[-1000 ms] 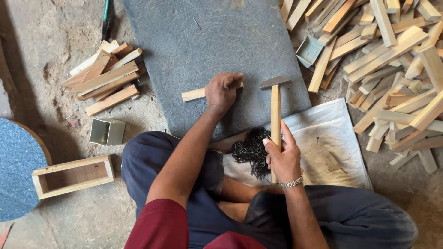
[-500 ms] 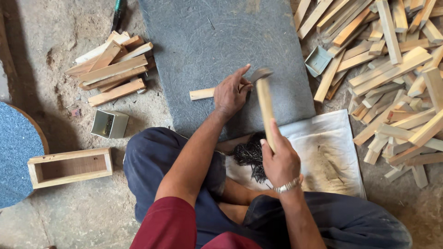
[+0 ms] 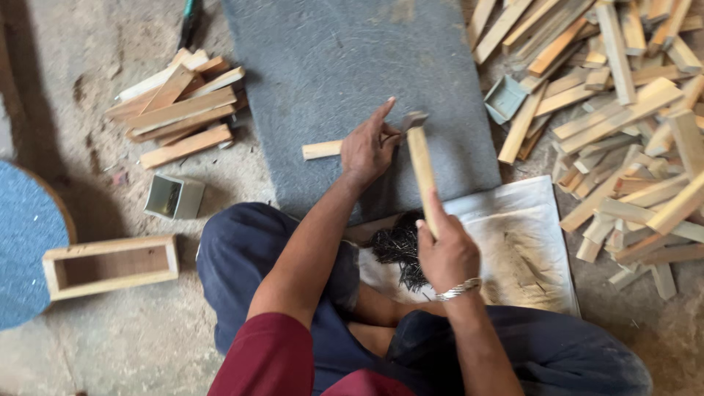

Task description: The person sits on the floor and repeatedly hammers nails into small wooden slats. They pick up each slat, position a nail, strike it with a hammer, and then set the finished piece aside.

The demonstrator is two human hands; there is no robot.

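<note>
My left hand (image 3: 368,147) presses on a short wooden strip (image 3: 321,149) lying on a grey stone slab (image 3: 330,66); the fingers pinch at the strip's right end, where the hammer's head meets it. My right hand (image 3: 446,253) grips the wooden handle of a hammer (image 3: 420,161), whose metal head is down by my left fingertips. A heap of small dark nails (image 3: 400,246) lies on a white cloth (image 3: 513,242) over my lap, just left of my right hand.
A stack of wooden strips (image 3: 180,110) lies left of the slab, a large pile of strips (image 3: 623,125) to the right. An open wooden box (image 3: 110,265) and a small metal tin (image 3: 173,196) sit at my left; another tin (image 3: 504,97) is by the right pile.
The hammer has swung down from upright to the strip's right end by my left fingers. My left hand has opened from a fist to a pinch with fingers spread.
</note>
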